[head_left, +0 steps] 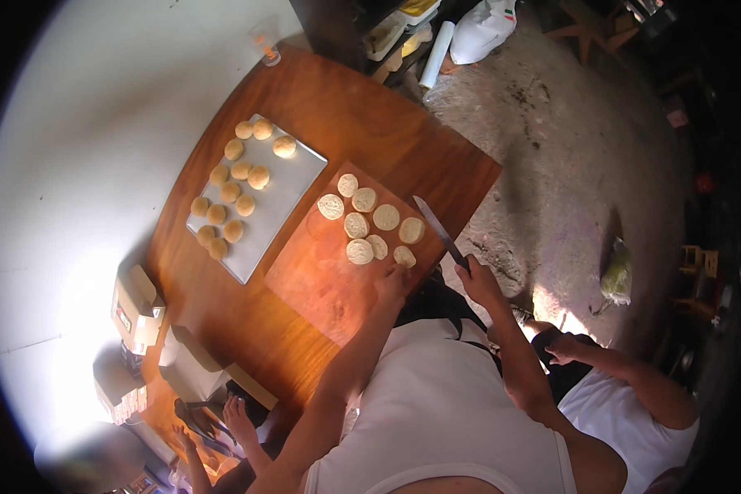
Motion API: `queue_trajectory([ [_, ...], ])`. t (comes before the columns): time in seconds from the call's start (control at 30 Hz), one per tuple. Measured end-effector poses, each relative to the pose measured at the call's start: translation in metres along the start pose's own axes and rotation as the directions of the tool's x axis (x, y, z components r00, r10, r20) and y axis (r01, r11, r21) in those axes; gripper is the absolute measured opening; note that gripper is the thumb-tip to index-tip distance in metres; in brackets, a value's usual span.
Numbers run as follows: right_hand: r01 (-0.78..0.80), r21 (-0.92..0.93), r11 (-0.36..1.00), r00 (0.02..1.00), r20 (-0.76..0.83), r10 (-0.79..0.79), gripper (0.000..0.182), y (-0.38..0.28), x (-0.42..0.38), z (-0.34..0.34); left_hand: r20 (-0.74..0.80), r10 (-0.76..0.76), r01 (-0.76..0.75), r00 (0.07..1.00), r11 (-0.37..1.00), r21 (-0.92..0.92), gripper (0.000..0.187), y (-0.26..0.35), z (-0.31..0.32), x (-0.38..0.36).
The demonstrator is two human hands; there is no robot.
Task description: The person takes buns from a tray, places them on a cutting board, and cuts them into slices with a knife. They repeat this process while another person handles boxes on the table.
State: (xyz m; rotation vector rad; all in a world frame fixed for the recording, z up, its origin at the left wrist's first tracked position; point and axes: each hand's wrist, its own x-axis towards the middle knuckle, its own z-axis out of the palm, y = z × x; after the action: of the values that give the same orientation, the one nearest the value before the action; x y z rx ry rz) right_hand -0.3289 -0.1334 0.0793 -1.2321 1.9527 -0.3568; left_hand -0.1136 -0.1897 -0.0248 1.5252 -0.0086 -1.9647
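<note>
My right hand (pixel 479 281) is wrapped round the handle of a long knife (pixel 440 226), whose blade points up and left over the table's edge. Close to the near corner of the reddish cutting board (pixel 317 284), my left hand (pixel 395 282) touches a cut bun half (pixel 404 257); its fingers are partly hidden. Several more pale bun halves (pixel 356 224) lie cut face up on the board's right part. To the left, a metal tray (pixel 263 210) carries several whole golden buns (pixel 241 170).
Cardboard boxes (pixel 191 364) stand along the wooden table's (pixel 362 103) lower left side. Another person's hands (pixel 240 421) are beside them. A glass (pixel 270 54) stands at the far edge. At right sits a person in a white shirt (pixel 626 416).
</note>
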Motion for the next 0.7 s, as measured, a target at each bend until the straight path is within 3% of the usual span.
queue_trajectory([
  [0.07, 0.008, 0.018, 1.0, 1.0, 0.012, -0.008, 0.033, -0.001, -0.001, 0.0, -0.03, 0.137, -0.134, 0.99, 0.987, 0.092, 0.011, -0.003, 0.001, 0.004],
  [0.2, 0.014, 0.0, 1.0, 1.0, 0.013, -0.014, 0.033, -0.001, -0.002, -0.001, -0.051, 0.122, -0.122, 0.991, 0.992, 0.009, 0.014, 0.004, 0.009, -0.012],
  [0.3, 0.028, 0.011, 1.0, 1.0, 0.013, -0.029, 0.034, 0.002, 0.001, -0.002, -0.03, 0.018, -0.016, 0.999, 0.999, 0.051, 0.015, 0.017, 0.0, -0.027],
  [0.37, 0.02, -0.007, 1.0, 1.0, 0.002, -0.02, 0.034, 0.0, 0.002, -0.002, -0.021, 0.18, -0.171, 0.984, 0.962, 0.21, 0.022, 0.026, -0.019, -0.038],
  [0.4, 0.02, -0.001, 1.0, 1.0, 0.001, -0.02, 0.034, -0.001, 0.003, -0.003, -0.021, 0.181, -0.173, 0.983, 0.961, 0.216, 0.022, 0.034, -0.027, -0.037],
  [0.43, 0.011, 0.012, 1.0, 1.0, 0.003, -0.011, 0.034, -0.002, 0.003, -0.004, -0.144, 0.522, -0.378, 0.841, 0.756, 0.534, 0.027, 0.042, -0.034, -0.036],
  [0.47, 0.003, 0.021, 1.0, 1.0, 0.007, -0.003, 0.034, -0.001, 0.003, -0.004, -0.125, 0.806, -0.419, 0.578, 0.425, 0.802, 0.031, 0.049, -0.038, -0.036],
  [0.5, 0.003, 0.019, 1.0, 1.0, 0.01, -0.003, 0.034, -0.001, 0.002, -0.004, -0.128, 0.805, -0.417, 0.579, 0.428, 0.802, 0.031, 0.056, -0.039, -0.033],
  [0.57, 0.015, -0.001, 1.0, 1.0, 0.026, -0.015, 0.035, -0.003, 0.005, -0.003, -0.223, 0.853, -0.476, 0.471, 0.459, 0.75, 0.039, 0.072, -0.037, -0.022],
  [0.63, 0.037, -0.021, 0.999, 0.999, 0.033, -0.036, 0.035, -0.006, 0.006, -0.002, -0.191, 0.849, -0.434, 0.492, 0.43, 0.792, 0.042, 0.083, -0.035, -0.015],
  [0.7, 0.052, -0.036, 0.998, 0.998, 0.027, -0.051, 0.035, -0.008, 0.008, -0.001, -0.071, 0.796, -0.354, 0.601, 0.345, 0.87, 0.04, 0.09, -0.032, -0.01],
])
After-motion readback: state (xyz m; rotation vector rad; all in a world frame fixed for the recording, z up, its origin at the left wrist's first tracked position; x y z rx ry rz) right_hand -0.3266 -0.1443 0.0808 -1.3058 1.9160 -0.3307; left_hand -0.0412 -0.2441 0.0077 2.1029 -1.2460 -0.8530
